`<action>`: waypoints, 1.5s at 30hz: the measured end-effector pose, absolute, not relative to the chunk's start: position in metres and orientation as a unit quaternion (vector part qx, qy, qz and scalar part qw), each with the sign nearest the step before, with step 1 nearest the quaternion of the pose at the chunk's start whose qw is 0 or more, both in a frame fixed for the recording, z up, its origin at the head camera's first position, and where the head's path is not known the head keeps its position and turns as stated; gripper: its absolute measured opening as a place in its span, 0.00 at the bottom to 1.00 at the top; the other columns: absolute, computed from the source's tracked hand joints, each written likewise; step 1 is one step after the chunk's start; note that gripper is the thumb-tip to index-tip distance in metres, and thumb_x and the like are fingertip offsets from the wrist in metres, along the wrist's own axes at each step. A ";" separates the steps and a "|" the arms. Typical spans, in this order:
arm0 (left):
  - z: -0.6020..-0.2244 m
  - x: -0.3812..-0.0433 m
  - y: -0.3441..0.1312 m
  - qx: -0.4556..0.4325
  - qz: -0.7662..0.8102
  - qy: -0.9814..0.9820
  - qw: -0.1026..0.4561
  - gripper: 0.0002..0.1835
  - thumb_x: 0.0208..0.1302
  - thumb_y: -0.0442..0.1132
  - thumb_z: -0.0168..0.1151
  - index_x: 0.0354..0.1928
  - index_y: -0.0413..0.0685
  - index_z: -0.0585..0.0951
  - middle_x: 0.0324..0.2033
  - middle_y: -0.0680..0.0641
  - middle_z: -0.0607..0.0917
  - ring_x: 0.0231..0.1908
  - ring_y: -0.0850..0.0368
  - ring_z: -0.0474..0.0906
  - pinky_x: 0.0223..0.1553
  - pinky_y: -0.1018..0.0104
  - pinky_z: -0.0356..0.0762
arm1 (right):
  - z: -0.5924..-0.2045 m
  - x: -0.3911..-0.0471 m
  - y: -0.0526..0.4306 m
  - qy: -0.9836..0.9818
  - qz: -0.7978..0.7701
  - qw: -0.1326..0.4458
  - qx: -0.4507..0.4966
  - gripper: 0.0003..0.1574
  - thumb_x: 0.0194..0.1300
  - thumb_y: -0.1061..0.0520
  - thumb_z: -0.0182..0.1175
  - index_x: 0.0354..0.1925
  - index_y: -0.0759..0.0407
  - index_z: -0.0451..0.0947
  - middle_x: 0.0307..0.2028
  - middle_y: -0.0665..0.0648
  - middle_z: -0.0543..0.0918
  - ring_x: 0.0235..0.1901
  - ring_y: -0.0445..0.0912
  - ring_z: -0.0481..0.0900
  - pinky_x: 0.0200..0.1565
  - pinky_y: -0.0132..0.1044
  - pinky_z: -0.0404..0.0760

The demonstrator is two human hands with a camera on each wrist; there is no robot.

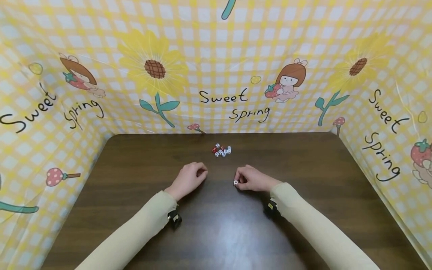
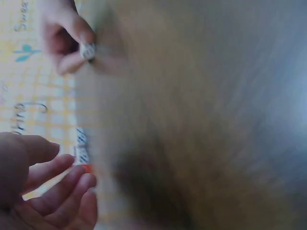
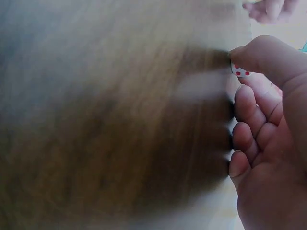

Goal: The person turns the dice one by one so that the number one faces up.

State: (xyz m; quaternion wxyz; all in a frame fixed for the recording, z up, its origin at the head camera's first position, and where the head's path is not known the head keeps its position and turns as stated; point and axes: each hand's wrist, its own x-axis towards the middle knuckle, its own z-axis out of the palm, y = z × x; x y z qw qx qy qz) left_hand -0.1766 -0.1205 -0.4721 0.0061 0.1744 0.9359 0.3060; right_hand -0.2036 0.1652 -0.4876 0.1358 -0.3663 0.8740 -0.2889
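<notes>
Right hand pinched one small white die between the thumb and index finger, at the side facing the left hand. A face with red pips showed from the right wrist, while dark pips faced the left wrist camera. The remaining fingers of the right hand were curled in toward the palm; whether the die touched the counter could not be told. Left hand lay across from it, well apart, fingers loosely bent and holding nothing, thumb clear of the fingertips in the left wrist view. Beyond both hands, near the far edge of the counter and roughly midway between them, sat a close group of dice: several white dice and two red dice, some seemingly touching; exact count uncertain at that size. Counter was dark brown wood grain, with a pale glare patch toward the near side. Both arms were in pale sleeves, a small black device at each wrist. Yellow-and-white checked cloth stood behind and to both sides, printed with sunflowers, strawberry-holding girls and "Sweet Spring" lettering. Counter surface blurred in both wrist views.
</notes>
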 end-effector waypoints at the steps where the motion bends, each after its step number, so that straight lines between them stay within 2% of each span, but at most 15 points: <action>1: -0.473 -0.183 -0.120 0.171 0.312 0.935 0.006 0.04 0.72 0.35 0.65 0.41 0.44 0.87 0.35 0.48 0.86 0.35 0.56 0.79 0.41 0.57 0.80 | -0.487 -0.204 0.166 0.874 -0.288 0.137 -0.366 0.05 0.66 0.58 0.69 0.37 0.51 0.80 0.29 0.43 0.76 0.36 0.41 0.68 0.43 0.34 0.68; 6: -0.477 -0.212 -0.115 0.165 0.317 0.934 0.004 0.05 0.72 0.36 0.65 0.44 0.43 0.86 0.36 0.46 0.86 0.37 0.53 0.80 0.44 0.55 0.81 | -0.486 -0.205 0.166 0.875 -0.288 0.141 -0.362 0.05 0.66 0.58 0.69 0.37 0.51 0.80 0.29 0.44 0.77 0.36 0.41 0.68 0.43 0.34 0.69; 14: -0.487 -0.244 -0.106 0.196 0.351 0.915 0.041 0.13 0.73 0.35 0.64 0.56 0.39 0.80 0.42 0.43 0.85 0.44 0.49 0.81 0.50 0.53 0.80 | -0.489 -0.207 0.165 0.875 -0.286 0.139 -0.364 0.06 0.65 0.57 0.69 0.37 0.50 0.80 0.28 0.43 0.76 0.35 0.40 0.68 0.42 0.35 0.69; 21: -0.490 -0.250 -0.099 0.212 0.338 0.917 0.024 0.12 0.73 0.33 0.63 0.55 0.40 0.81 0.43 0.41 0.82 0.44 0.47 0.79 0.49 0.51 0.79 | -0.497 -0.209 0.166 0.874 -0.284 0.130 -0.372 0.06 0.64 0.56 0.69 0.37 0.48 0.79 0.27 0.41 0.75 0.35 0.40 0.67 0.41 0.35 0.69; 28: -0.492 -0.255 -0.090 0.220 0.317 0.923 0.003 0.10 0.74 0.32 0.61 0.54 0.40 0.81 0.39 0.42 0.82 0.39 0.48 0.78 0.43 0.52 0.79 | -0.496 -0.210 0.166 0.875 -0.285 0.133 -0.368 0.06 0.65 0.56 0.69 0.37 0.48 0.79 0.28 0.43 0.76 0.35 0.41 0.68 0.42 0.36 0.69; 35: -0.496 -0.258 -0.087 0.209 0.307 0.928 0.013 0.11 0.73 0.32 0.63 0.54 0.40 0.80 0.38 0.43 0.82 0.38 0.49 0.79 0.43 0.52 0.79 | -0.494 -0.206 0.166 0.873 -0.288 0.136 -0.369 0.06 0.65 0.56 0.69 0.37 0.49 0.79 0.28 0.44 0.76 0.35 0.41 0.68 0.42 0.36 0.69; 45: -0.496 -0.260 -0.086 0.194 0.331 0.923 0.027 0.05 0.75 0.34 0.62 0.48 0.41 0.81 0.37 0.44 0.84 0.37 0.50 0.79 0.44 0.54 0.79 | -0.495 -0.207 0.168 0.873 -0.288 0.128 -0.373 0.07 0.64 0.56 0.69 0.37 0.49 0.79 0.28 0.44 0.76 0.35 0.41 0.67 0.41 0.35 0.68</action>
